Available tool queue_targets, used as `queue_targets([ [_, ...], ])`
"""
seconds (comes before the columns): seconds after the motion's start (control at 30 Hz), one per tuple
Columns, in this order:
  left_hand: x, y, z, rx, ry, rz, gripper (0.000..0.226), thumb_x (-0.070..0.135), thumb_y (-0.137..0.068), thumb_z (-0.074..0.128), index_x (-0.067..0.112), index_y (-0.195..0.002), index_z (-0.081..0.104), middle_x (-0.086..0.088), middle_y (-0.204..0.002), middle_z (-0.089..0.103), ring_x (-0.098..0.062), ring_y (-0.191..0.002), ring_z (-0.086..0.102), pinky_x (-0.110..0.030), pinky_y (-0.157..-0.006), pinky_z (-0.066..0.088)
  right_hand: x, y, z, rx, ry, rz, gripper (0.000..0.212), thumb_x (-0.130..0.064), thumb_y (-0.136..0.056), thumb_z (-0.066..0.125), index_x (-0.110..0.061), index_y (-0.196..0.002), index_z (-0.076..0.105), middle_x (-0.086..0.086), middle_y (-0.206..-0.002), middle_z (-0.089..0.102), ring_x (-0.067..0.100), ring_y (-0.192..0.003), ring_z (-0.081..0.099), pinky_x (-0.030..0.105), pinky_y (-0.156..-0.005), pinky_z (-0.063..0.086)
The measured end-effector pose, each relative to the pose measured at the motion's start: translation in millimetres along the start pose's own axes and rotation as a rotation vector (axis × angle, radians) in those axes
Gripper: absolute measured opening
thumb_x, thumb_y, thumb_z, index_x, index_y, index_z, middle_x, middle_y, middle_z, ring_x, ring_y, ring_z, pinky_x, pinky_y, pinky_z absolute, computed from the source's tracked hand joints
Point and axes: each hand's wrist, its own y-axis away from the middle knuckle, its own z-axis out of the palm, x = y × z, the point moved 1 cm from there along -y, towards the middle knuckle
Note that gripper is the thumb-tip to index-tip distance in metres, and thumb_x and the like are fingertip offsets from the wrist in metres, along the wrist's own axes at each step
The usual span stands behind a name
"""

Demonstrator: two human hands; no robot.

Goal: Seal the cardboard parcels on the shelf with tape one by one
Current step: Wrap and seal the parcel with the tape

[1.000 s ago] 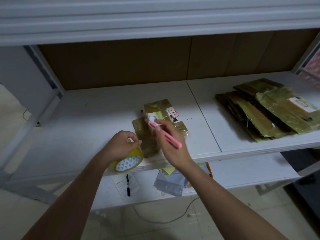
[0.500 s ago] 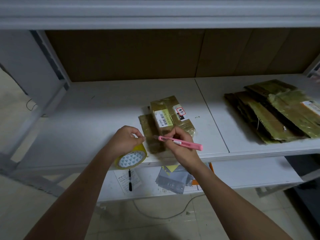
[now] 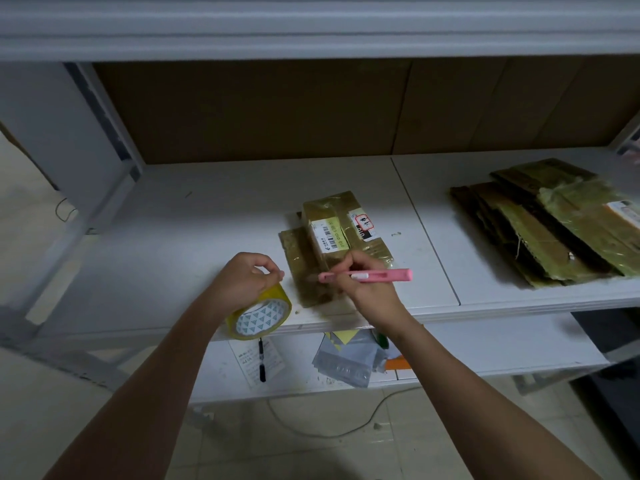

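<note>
Parcel [image 3: 337, 244] mid-shelf is at the tape-cutting step: left hand [image 3: 242, 282] grips the tape roll [image 3: 259, 315] at its 8 o'clock, right hand [image 3: 367, 289] clamps the pink cutter [image 3: 367, 275], which likely must slice next.

tape roll [image 3: 258, 315]: yellow, its face white with a pattern of teal triangles
utility knife [image 3: 367, 275]: pink with a white slider
parcel [image 3: 337, 237]: brown under glossy yellowish tape; a white barcode label, and a white label edged in red
flattened cartons [image 3: 554, 223], at 3 o'clock: dark brown with olive-green tape
shelf [image 3: 180, 237]: pale grey-white
back panel [image 3: 259, 109]: plain brown
pen [image 3: 261, 360], at 6 o'clock: black, on white paper
pouch [image 3: 343, 363]: grey
</note>
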Motion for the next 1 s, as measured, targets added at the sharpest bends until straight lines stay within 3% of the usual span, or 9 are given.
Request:
queue_targets([
  [0.13,1,-1,2,0.016,-0.004,0.000,0.011,0.035,-0.091,0.067,0.025,-0.088,0.070,-0.004,-0.104,0.067,-0.017,-0.085,0.063,-0.023,-0.062,0.046,-13,-1,-24,0.245,-0.133,-0.161,0.015,-0.007,-0.088,0.063,-0.021,-0.092,0.061,-0.001,-0.080,0.062,0.010,-0.071,0.061,0.021,-0.058,0.051],
  [0.27,2,-2,4,0.035,-0.035,0.003,0.011,0.034,-0.091,0.068,0.024,-0.089,0.070,-0.004,-0.105,0.068,-0.018,-0.088,0.063,-0.024,-0.063,0.046,6,-1,-74,0.518,0.378,-0.259,0.016,-0.005,-0.091,0.060,-0.017,-0.100,0.064,0.002,-0.094,0.063,0.015,-0.080,0.061,0.012,-0.067,0.041],
  [0.43,5,-3,8,0.041,-0.064,0.008,0.013,0.032,-0.090,0.069,0.019,-0.089,0.071,-0.005,-0.104,0.070,-0.023,-0.092,0.065,-0.029,-0.072,0.047,53,1,-122,0.386,0.972,0.129,0.044,0.010,-0.084,0.054,-0.004,-0.126,0.056,0.020,-0.115,0.054,0.036,-0.098,0.055,0.039,-0.075,0.049],
  [0.57,10,-1,11,0.062,-0.074,0.018,0.015,0.030,-0.089,0.071,0.015,-0.088,0.073,-0.006,-0.099,0.071,-0.023,-0.090,0.065,-0.029,-0.071,0.046,60,-1,-126,0.249,1.151,0.223,0.049,0.004,-0.092,0.044,-0.010,-0.138,0.049,0.019,-0.119,0.054,0.035,-0.108,0.050,0.041,-0.080,0.050],
  [0.63,10,2,12,0.070,-0.066,0.040,0.014,0.028,-0.088,0.072,0.014,-0.085,0.074,-0.005,-0.096,0.072,-0.022,-0.090,0.066,-0.029,-0.073,0.048,53,4,-123,0.290,1.093,0.225,0.051,0.000,-0.090,0.046,-0.015,-0.139,0.050,0.017,-0.122,0.053,0.035,-0.111,0.049,0.040,-0.076,0.050],
  [0.7,9,6,13,0.069,-0.075,0.059,0.013,0.029,-0.087,0.073,0.017,-0.082,0.073,-0.003,-0.094,0.072,-0.021,-0.090,0.067,-0.032,-0.076,0.052,35,14,-107,0.382,0.970,-0.049,0.035,-0.009,-0.088,0.054,-0.012,-0.121,0.064,0.012,-0.110,0.059,0.028,-0.101,0.055,0.031,-0.068,0.047],
  [0.8,8,13,13,0.060,-0.113,0.119,0.013,0.031,-0.087,0.072,0.023,-0.077,0.071,0.003,-0.089,0.072,-0.016,-0.087,0.067,-0.033,-0.077,0.054,6,35,-50,0.173,0.782,-0.388,0.015,-0.023,-0.089,0.052,-0.018,-0.082,0.064,-0.005,-0.075,0.057,0.009,-0.066,0.049,0.016,-0.056,0.033],
  [0.9,6,23,10,0.028,-0.063,0.164,0.018,0.029,-0.090,0.069,0.026,-0.072,0.071,0.010,-0.078,0.073,-0.011,-0.079,0.070,-0.027,-0.070,0.051,6,41,10,-0.092,0.567,-0.157,0.025,-0.031,-0.095,0.055,-0.013,-0.082,0.067,-0.002,-0.072,0.064,0.012,-0.063,0.056,0.024,-0.056,0.042],
  [1.0,8,34,6,0.006,-0.089,0.207,0.020,0.028,-0.092,0.066,0.026,-0.073,0.072,0.012,-0.077,0.072,-0.007,-0.076,0.069,-0.024,-0.069,0.051,7,33,43,-0.083,0.237,0.164,0.033,-0.041,-0.089,0.067,-0.009,-0.095,0.071,0.004,-0.087,0.072,0.017,-0.081,0.067,0.031,-0.076,0.055],
])
